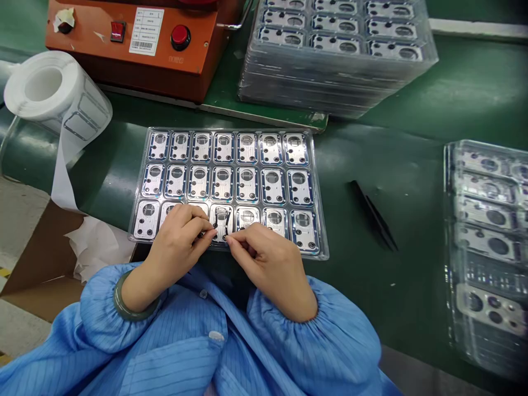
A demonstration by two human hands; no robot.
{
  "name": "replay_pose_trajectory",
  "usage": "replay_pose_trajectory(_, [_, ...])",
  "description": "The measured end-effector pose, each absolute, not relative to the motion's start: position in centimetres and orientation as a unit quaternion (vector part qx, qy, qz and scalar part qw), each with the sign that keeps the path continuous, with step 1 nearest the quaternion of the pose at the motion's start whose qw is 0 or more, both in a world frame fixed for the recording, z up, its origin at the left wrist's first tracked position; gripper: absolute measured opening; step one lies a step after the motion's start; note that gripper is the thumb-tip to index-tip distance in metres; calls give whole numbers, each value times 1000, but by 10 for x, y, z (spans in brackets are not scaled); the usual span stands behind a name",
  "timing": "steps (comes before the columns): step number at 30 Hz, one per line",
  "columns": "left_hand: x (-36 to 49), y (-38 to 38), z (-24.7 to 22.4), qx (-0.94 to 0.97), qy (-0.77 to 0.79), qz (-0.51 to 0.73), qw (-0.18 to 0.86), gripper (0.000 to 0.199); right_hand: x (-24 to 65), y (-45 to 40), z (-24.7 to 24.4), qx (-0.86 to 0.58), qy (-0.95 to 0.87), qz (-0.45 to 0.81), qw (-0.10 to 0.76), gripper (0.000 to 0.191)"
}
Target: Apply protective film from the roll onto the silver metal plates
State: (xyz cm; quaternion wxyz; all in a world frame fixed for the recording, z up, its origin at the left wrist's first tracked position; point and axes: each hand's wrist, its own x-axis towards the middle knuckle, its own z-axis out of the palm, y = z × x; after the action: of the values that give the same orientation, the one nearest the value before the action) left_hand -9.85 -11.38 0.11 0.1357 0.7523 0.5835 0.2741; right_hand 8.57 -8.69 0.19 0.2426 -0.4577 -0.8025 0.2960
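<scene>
A clear plastic tray lies before me, with silvery, dark-edged plates in its pockets. Over the front row, my left hand pinches at the lower left of the middle plate. My right hand pinches at that plate's lower right corner. Between the fingertips, a thin dark-edged strip stands slightly bowed along the plate's right side, apparently held at its lower end. Whatever the left fingertips grip is too small to make out.
Black tweezers lie right of the tray. A label roll and an orange machine stand at back left, stacked trays behind. More trays sit far right; an open carton is lower left.
</scene>
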Motion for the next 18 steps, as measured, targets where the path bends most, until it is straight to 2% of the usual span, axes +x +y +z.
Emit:
replay_pose_trajectory(9, [-104,-113,7,761,575,241,181,1,88,-84,0,-440,-822,284,224,22])
replay_pose_trajectory(18, [-109,-108,12,769,577,160,223,8,85,-80,6,-458,-824,290,166,15])
